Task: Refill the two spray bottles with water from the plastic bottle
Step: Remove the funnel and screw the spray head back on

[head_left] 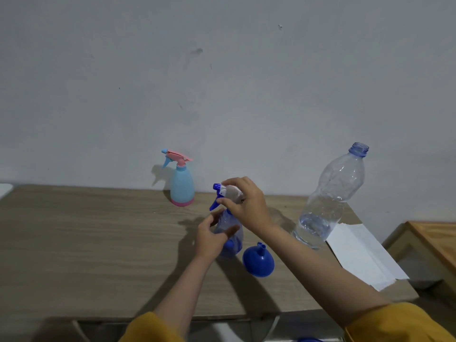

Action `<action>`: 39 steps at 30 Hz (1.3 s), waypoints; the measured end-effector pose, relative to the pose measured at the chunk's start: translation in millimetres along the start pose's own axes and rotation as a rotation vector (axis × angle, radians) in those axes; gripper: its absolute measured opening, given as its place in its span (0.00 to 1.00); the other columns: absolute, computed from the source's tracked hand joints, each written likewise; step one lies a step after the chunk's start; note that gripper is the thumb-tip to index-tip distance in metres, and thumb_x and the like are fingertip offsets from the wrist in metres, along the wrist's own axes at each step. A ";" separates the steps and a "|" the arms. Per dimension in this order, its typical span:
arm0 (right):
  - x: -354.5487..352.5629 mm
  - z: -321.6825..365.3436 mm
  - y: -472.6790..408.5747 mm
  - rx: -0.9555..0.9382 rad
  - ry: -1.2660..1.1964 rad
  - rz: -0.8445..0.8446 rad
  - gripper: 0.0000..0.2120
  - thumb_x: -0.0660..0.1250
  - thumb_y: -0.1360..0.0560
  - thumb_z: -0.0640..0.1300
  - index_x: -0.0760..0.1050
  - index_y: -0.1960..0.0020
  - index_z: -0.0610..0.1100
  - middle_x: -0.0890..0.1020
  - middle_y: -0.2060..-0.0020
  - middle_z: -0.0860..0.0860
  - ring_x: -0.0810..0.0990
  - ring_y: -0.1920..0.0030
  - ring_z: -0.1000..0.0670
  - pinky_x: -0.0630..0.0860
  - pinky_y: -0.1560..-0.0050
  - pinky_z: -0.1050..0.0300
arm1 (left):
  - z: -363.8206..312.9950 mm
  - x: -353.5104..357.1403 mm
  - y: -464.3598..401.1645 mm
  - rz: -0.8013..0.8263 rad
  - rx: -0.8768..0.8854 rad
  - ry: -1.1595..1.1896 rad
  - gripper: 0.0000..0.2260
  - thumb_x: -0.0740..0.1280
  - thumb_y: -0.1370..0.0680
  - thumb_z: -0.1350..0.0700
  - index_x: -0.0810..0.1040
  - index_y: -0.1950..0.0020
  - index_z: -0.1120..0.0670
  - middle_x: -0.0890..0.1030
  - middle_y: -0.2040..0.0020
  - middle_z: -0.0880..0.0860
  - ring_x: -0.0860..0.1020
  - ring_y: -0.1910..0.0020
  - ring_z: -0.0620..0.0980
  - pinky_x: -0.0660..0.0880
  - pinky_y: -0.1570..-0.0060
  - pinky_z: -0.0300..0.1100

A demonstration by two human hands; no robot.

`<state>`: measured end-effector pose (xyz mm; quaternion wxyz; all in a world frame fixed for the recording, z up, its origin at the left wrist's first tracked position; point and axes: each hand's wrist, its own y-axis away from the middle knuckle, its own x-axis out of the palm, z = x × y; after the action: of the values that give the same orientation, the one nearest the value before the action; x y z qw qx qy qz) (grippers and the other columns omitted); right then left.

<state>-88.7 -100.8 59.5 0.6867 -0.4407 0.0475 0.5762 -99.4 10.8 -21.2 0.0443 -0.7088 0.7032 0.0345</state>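
Plain room: wooden table (98,230) (bare plastered wall (222,82) behind).

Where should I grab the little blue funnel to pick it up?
Take the blue funnel by its narrow spout, coming down from above. It lies mouth-down on the table with the spout sticking up, so that thin stem is easy to pinch. The wide bowl is round and smooth, probably harder for small fingers to hold.

Both hands (243,203) in curled grip
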 end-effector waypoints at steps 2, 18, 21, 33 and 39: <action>-3.0 -2.2 2.2 0.005 -0.011 0.044 0.17 0.73 0.29 0.45 0.75 0.41 0.50 0.80 0.48 0.53 0.78 0.53 0.53 0.79 0.57 0.58 | 1.0 -0.7 -0.7 0.004 0.015 -0.006 0.25 0.78 0.33 0.55 0.76 0.38 0.51 0.78 0.46 0.42 0.75 0.41 0.44 0.73 0.46 0.37; -16.3 -9.8 5.1 0.142 -0.129 0.269 0.28 0.74 0.30 0.38 0.71 0.35 0.55 0.80 0.50 0.55 0.77 0.57 0.60 0.74 0.57 0.69 | 3.2 -0.4 -1.0 -0.018 0.043 0.021 0.25 0.78 0.34 0.56 0.77 0.38 0.50 0.79 0.47 0.42 0.75 0.43 0.43 0.74 0.42 0.42; -10.4 -12.0 12.3 0.281 -0.310 0.123 0.24 0.78 0.34 0.38 0.74 0.42 0.50 0.82 0.56 0.48 0.80 0.58 0.55 0.78 0.57 0.64 | 3.1 0.6 -1.1 -0.026 0.036 0.032 0.23 0.78 0.33 0.58 0.78 0.40 0.51 0.79 0.48 0.43 0.75 0.43 0.44 0.74 0.44 0.40; 14.3 -14.3 33.6 0.407 -0.406 -0.047 0.13 0.74 0.30 0.36 0.77 0.48 0.46 0.82 0.56 0.52 0.81 0.53 0.55 0.79 0.52 0.64 | 5.8 2.5 -3.3 -0.012 0.047 0.032 0.24 0.78 0.33 0.58 0.77 0.39 0.51 0.81 0.44 0.48 0.77 0.41 0.46 0.76 0.42 0.44; 4.7 -18.3 28.8 0.458 -0.538 0.068 0.14 0.70 0.27 0.33 0.76 0.48 0.49 0.83 0.51 0.47 0.82 0.50 0.51 0.80 0.47 0.55 | 9.0 1.4 -3.5 -0.003 0.059 0.024 0.23 0.78 0.33 0.55 0.78 0.40 0.52 0.81 0.43 0.49 0.77 0.41 0.47 0.76 0.43 0.42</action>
<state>-103.1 -110.8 29.9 0.7360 -0.1060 0.0073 0.6686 -95.8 10.4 -30.2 0.0568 -0.7086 0.7033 0.0053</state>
